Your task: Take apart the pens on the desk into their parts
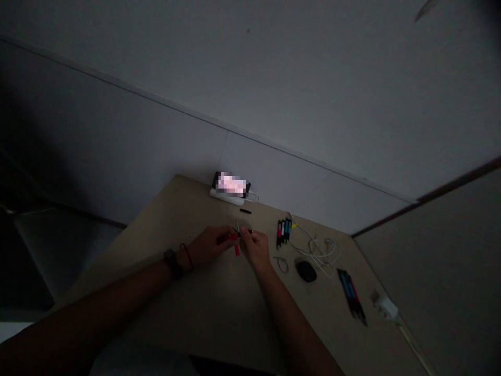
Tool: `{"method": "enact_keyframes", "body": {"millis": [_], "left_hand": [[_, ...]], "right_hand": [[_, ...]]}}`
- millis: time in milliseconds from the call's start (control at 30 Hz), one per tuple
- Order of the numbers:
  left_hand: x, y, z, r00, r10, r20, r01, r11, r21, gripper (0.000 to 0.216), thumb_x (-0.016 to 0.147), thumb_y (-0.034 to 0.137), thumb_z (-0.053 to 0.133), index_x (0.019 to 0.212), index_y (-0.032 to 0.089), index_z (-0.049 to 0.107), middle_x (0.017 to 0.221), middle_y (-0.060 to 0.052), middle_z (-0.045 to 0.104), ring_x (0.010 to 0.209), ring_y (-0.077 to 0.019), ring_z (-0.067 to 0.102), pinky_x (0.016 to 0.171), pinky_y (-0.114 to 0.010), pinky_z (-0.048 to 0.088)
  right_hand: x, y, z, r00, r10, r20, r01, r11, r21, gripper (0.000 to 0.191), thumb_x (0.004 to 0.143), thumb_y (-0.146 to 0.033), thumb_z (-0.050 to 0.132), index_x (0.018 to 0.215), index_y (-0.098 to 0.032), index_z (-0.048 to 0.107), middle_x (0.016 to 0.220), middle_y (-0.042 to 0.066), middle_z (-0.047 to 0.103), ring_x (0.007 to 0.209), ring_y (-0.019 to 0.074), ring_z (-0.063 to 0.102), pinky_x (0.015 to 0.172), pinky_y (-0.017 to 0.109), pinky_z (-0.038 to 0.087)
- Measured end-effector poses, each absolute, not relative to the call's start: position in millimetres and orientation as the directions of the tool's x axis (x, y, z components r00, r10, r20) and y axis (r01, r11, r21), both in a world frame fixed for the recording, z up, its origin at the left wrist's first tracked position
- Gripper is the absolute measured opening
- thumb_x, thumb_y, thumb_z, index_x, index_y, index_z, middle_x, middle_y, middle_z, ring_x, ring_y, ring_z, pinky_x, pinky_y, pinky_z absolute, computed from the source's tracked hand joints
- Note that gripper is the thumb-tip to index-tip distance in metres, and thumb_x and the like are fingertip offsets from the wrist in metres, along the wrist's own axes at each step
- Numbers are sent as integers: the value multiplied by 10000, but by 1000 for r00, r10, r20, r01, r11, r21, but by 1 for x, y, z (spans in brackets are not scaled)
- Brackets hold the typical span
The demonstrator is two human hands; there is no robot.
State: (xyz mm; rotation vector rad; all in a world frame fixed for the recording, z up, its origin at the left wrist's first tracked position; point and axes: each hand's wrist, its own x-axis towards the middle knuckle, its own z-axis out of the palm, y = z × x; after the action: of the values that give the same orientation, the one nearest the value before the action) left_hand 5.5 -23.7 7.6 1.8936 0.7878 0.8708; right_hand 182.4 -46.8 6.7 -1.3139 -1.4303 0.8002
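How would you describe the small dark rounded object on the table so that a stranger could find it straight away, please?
Start at the beige table set against the white wall. To the right of the person's right hand lies a tangle of white cable. The dark rounded object sits just below and left of that cable; unlike the slim pens nearby, it is a squat black oval.

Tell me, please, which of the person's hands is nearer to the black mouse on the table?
Right. The right hand lies just left of the mouse in the picture; the left hand is farther off, beyond the right hand.
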Motion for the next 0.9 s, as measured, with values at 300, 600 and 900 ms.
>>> {"method": "enact_keyframes", "body": {"millis": [300,600,900], "left_hand": [[5,-31,11,578,762,292,223,-492,841,321,986,414,431,816,177,566,757,-7,609,676,-143,527,660,-274,369],[10,-40,15,696,714,77,-88,-21,996,437,926,607,470,780,195,482,580,61,371,492,-90,315,470,-228,272],[12,-33,13,702,712,26,-99,62,993,458,892,616,528,777,172,529,555,67,391,471,-72,320,447,-200,260]], "right_hand": [[177,-51,16,11,983,184,310,172,-935,657,881,-706,479,447,-214,449,432,-16,425,436,114,397,462,261,316],[177,-55,27,-67,983,168,285,181,-941,601,897,-679,453,505,-223,456,468,-20,458,465,121,426,493,262,364],[181,-50,15,14,963,270,244,258,-935,561,883,-639,541,527,-207,493,500,-30,467,485,112,425,502,254,344]]}}
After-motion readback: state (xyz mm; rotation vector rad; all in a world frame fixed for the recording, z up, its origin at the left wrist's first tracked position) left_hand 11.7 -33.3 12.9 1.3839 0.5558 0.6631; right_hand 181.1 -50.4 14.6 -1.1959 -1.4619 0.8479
